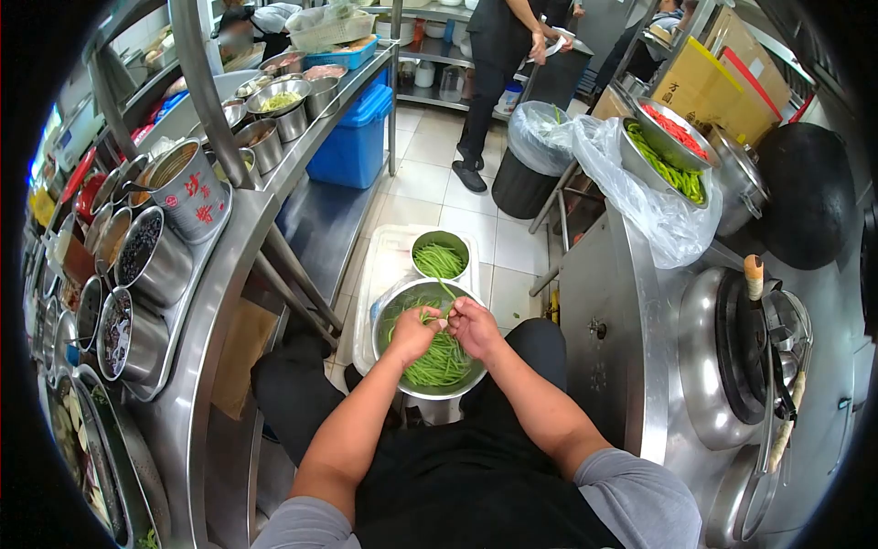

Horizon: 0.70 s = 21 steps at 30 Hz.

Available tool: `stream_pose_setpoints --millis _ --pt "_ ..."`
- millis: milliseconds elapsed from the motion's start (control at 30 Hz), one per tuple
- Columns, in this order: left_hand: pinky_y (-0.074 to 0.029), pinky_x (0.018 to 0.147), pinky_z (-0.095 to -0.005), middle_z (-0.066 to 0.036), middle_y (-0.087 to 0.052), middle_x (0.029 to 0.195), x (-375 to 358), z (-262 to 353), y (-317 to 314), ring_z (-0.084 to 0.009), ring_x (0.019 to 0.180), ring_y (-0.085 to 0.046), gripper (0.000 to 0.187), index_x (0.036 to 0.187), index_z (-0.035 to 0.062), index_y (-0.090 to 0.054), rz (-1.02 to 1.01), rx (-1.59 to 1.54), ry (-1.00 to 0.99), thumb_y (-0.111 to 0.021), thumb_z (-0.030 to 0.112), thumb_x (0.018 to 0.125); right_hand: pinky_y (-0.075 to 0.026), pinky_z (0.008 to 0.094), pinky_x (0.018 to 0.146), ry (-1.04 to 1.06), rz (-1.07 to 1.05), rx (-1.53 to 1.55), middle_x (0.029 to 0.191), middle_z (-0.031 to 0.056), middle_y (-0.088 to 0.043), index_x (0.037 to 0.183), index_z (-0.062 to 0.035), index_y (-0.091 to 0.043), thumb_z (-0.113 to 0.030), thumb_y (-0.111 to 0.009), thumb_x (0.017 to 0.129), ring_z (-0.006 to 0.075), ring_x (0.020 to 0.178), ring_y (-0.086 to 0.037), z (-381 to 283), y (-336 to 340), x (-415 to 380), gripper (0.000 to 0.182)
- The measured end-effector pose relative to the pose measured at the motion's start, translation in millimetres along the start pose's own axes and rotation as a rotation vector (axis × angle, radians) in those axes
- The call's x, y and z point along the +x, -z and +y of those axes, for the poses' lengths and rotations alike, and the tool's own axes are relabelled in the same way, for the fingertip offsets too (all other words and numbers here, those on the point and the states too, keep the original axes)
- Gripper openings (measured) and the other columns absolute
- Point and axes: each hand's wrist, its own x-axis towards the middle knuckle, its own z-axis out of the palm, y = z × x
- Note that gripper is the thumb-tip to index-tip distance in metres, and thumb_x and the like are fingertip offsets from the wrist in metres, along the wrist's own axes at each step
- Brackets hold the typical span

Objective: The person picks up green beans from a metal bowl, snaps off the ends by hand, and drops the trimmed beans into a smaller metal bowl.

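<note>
My left hand point(416, 335) and my right hand point(473, 328) meet over a large metal bowl point(389, 295) that stands close to my knees. Pinched in the fingers of my right hand is a green bean point(446, 289), its long end pointing up and away from me. The left fingertips are closed and touch the right ones; what they grip is partly hidden, but it appears to be the same bean. Many green beans point(437, 362) lie in the bowl beneath. Just beyond it, a smaller metal pot point(468, 240) holds more beans, trimmed to even lengths.
A white plastic lid or board point(368, 274) lies under the pot. Steel counters flank me: seasoning pots point(155, 261) on the left, a wok station point(713, 357) on the right. Cut peppers point(672, 165) sit in bowls. A lined bin point(526, 188) and a standing person point(494, 73) are ahead.
</note>
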Motion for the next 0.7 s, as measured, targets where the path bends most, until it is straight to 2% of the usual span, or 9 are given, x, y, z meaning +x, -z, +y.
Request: stream_pose_setpoints --millis 100,233,433,500,533,633,700 --pt "-0.054 0.085 -0.0400 -0.022 -0.075 0.100 -2.9 5.3 1.3 -0.0308 0.093 -0.072 0.030 0.109 0.0031 -0.075 0.005 0.062 -0.025 -0.081 0.021 0.087 -0.044 0.0330 0.068 -0.030 0.006 0.035 0.084 0.0008 -0.063 0.097 -0.0118 -0.062 -0.018 -0.063 0.100 0.0139 0.070 -0.053 -2.5 1.8 0.7 0.007" --pt "-0.054 0.084 -0.0396 -0.021 -0.075 0.097 -2.7 2.7 -1.5 -0.0304 0.091 -0.073 0.030 0.108 0.0036 -0.075 0.042 0.089 -0.050 -0.080 0.024 0.088 -0.046 0.0336 0.068 -0.045 -0.004 0.079 0.084 0.0020 -0.065 0.097 -0.0113 -0.062 -0.017 -0.062 0.100 0.0146 0.069 -0.055 -2.9 2.8 1.4 0.006" --pt "-0.054 0.079 -0.0388 -0.014 -0.076 0.086 3.0 -4.1 -3.3 -0.0257 0.084 -0.073 0.024 0.106 0.0035 -0.076 0.024 -0.040 -0.016 -0.071 0.023 0.095 -0.046 0.0339 0.067 -0.015 0.060 0.038 0.085 0.0027 -0.064 0.097 -0.0111 -0.061 -0.017 -0.060 0.099 0.0148 0.068 -0.055 -3.7 1.7 3.1 0.006" --pt "-0.054 0.077 -0.0379 -0.012 -0.076 0.085 7.0 -5.8 3.7 -0.0243 0.082 -0.072 0.024 0.103 0.0032 -0.076 -0.078 0.060 -0.052 -0.065 0.023 0.098 -0.046 0.0339 0.066 -0.024 0.080 0.025 0.085 0.0026 -0.064 0.098 -0.0112 -0.060 -0.017 -0.061 0.099 0.0148 0.068 -0.055 -4.6 2.8 3.7 0.006" --pt "-0.052 0.079 -0.0338 -0.009 -0.074 0.085 4.6 3.0 10.0 -0.0191 0.080 -0.067 0.027 0.100 -0.0013 -0.073 -0.125 0.063 -0.030 -0.062 0.023 0.102 -0.045 0.0331 0.065 0.010 0.078 -0.011 0.086 0.0021 -0.063 0.099 -0.0121 -0.060 -0.017 -0.060 0.099 0.0142 0.068 -0.053 -5.5 2.5 3.5 0.005" --pt "-0.051 0.079 -0.0336 -0.008 -0.073 0.083 10.5 4.4 19.3 -0.0188 0.080 -0.065 0.026 0.096 -0.0009 -0.072 -0.093 0.059 -0.090 -0.060 0.021 0.102 -0.043 0.0317 0.064 0.048 0.105 -0.049 0.086 0.0014 -0.062 0.100 -0.0132 -0.059 -0.016 -0.060 0.098 0.0134 0.067 -0.051 -9.5 5.5 5.2 0.004" --pt "-0.052 0.074 -0.0387 -0.009 -0.073 0.080 9.6 13.5 31.0 -0.0240 0.075 -0.067 0.026 0.089 0.0048 -0.073 -0.024 0.099 -0.102 -0.058 0.022 0.101 -0.043 0.0312 0.063 0.142 0.084 0.005 0.084 0.0011 -0.062 0.097 -0.0132 -0.059 -0.016 -0.062 0.096 0.0124 0.066 -0.051 -10.8 17.6 9.9 0.003"
